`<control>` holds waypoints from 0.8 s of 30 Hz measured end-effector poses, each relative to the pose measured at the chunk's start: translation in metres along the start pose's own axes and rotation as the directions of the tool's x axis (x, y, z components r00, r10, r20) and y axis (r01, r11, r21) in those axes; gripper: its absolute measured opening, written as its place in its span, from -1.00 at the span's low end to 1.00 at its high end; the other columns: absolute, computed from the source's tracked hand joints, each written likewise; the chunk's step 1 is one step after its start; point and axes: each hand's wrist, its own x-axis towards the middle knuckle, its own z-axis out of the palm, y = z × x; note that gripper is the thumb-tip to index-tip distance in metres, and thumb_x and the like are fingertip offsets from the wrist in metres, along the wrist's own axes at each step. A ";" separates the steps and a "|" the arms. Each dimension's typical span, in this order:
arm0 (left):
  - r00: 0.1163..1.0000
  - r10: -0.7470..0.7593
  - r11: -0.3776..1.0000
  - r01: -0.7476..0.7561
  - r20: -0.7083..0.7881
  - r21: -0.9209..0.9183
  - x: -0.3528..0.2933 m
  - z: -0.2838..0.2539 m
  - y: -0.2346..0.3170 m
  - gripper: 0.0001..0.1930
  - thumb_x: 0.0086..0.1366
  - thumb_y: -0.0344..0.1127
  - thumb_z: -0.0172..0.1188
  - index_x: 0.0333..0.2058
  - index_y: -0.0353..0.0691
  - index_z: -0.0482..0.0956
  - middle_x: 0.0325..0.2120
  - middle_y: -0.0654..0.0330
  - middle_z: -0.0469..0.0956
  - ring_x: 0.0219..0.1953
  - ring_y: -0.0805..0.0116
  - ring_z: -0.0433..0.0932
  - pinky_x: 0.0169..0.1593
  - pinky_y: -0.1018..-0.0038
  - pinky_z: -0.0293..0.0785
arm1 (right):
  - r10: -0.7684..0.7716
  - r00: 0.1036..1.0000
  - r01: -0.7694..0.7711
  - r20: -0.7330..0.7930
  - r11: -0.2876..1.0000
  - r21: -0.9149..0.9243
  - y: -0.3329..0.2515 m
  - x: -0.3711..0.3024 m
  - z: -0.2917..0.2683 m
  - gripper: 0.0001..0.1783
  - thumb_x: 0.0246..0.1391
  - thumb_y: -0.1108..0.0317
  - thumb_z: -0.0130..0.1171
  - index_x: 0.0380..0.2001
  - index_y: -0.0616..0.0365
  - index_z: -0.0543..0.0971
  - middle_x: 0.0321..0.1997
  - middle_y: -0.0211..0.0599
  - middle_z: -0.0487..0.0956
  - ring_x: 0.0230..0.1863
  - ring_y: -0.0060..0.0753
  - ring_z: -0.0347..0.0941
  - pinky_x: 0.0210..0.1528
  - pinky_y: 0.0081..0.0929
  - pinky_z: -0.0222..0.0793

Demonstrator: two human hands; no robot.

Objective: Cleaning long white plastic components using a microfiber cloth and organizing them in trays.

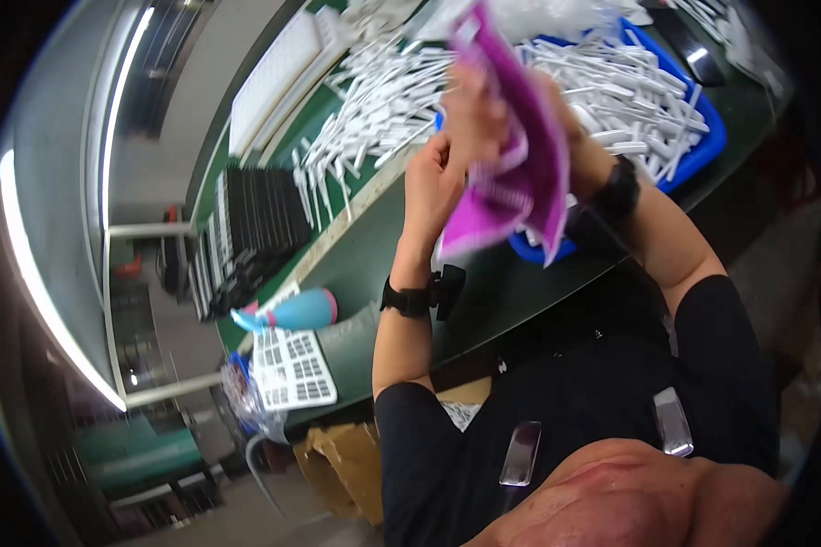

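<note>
A purple cloth with pale edges hangs in front of me, smeared by motion. My left hand is closed on its left side, the fingers blurred. Behind the cloth, on its right, is my right hand; the cloth covers its fingers, so I cannot make out its grip. Just beyond both hands stands a blue tray heaped with white plastic pieces, thin-stemmed with wider ends. More such white sticks lie in a loose pile to the left of my hands.
Black ribbed trays stand stacked on the green table at the left. Nearer are a light-blue bottle and a white sheet with dark squares. White panels lie at the far left, a dark phone-like slab at the far right. A cardboard box sits below.
</note>
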 end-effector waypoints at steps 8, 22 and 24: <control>0.951 0.038 0.948 -0.131 -0.308 -0.289 -0.025 -0.004 0.029 -0.82 0.29 -0.33 0.07 -0.30 -0.36 0.50 -0.56 0.34 0.47 -0.52 0.62 0.38 -0.42 0.66 0.29 | -0.093 0.996 0.093 -0.004 0.996 -0.017 0.003 0.007 -0.004 -0.52 0.29 0.12 -0.34 0.02 0.31 0.32 -0.20 -0.29 0.47 -0.12 -0.40 0.42 0.00 -0.42 0.37; 0.796 0.030 0.987 -0.120 -0.604 -0.110 -0.005 -0.040 0.004 -0.80 0.19 -0.29 0.18 -0.38 -0.35 0.55 -0.58 0.17 0.54 -0.61 0.50 0.39 -0.45 0.54 0.35 | 0.320 0.842 -0.266 -0.435 0.947 0.182 0.045 -0.012 -0.019 -0.56 0.26 0.12 -0.20 0.01 0.23 0.39 -0.06 -0.15 0.52 -0.06 -0.25 0.48 0.06 -0.29 0.40; 0.773 0.057 0.996 -0.084 -0.632 -0.012 -0.001 -0.052 -0.014 -0.77 0.20 -0.25 0.16 -0.39 -0.34 0.55 -0.59 0.13 0.54 -0.62 0.46 0.41 -0.46 0.51 0.36 | 0.362 0.781 -0.334 -0.509 0.931 0.150 0.041 -0.015 -0.016 -0.56 0.25 0.12 -0.17 0.00 0.23 0.40 -0.06 -0.16 0.53 -0.07 -0.25 0.49 0.05 -0.29 0.41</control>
